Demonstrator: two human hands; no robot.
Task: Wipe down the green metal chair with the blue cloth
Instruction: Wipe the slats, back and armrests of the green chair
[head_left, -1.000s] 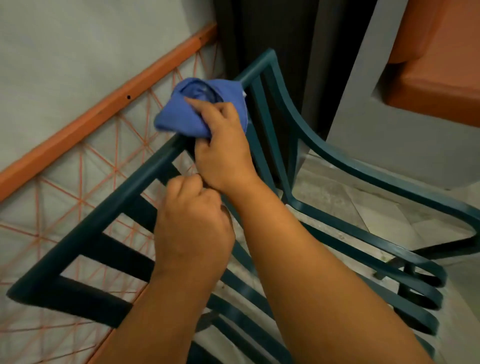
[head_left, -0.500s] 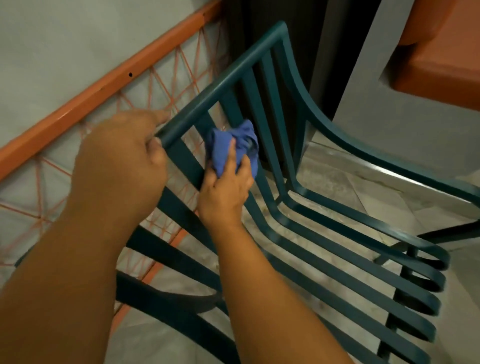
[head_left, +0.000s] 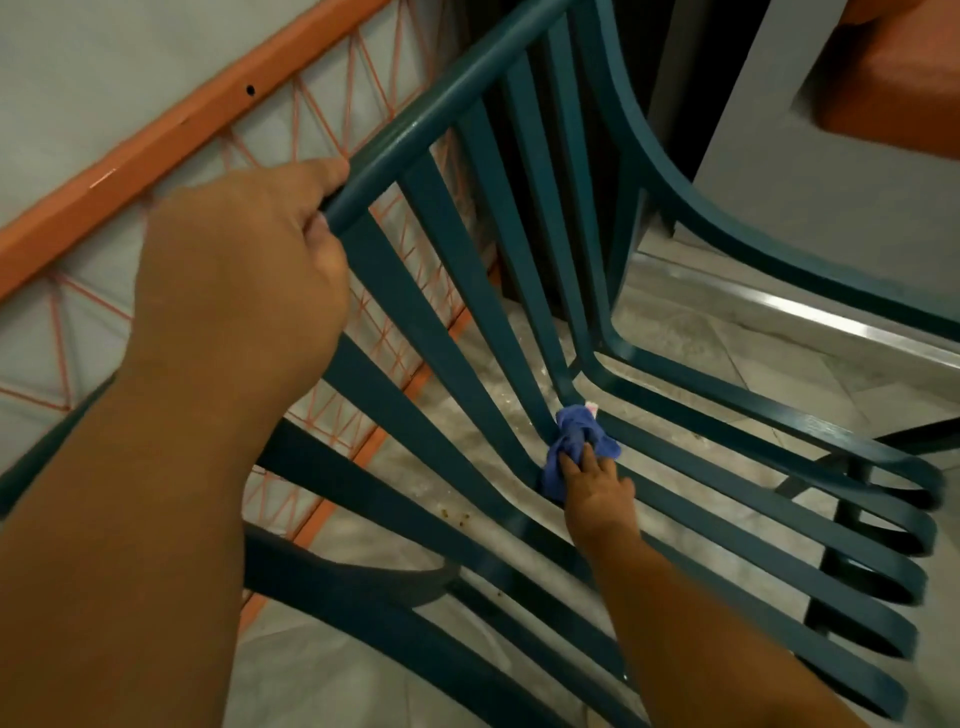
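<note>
Cloth (head_left: 576, 441) bunched, blue, pressed against chair (head_left: 727, 514) slat.

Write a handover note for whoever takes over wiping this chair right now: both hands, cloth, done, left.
Left hand: grip closed around the top rail of the green chair's back, steadying it.
Right hand: grip shut on the bunched blue cloth, pressed on a slat where back curves into seat.
Done: cannot tell from this view which slats are already clean.
Left: likely the seat slats out to their curled front ends, the side rail and the nearer slats. Specks lie on the floor under the chair.
</note>
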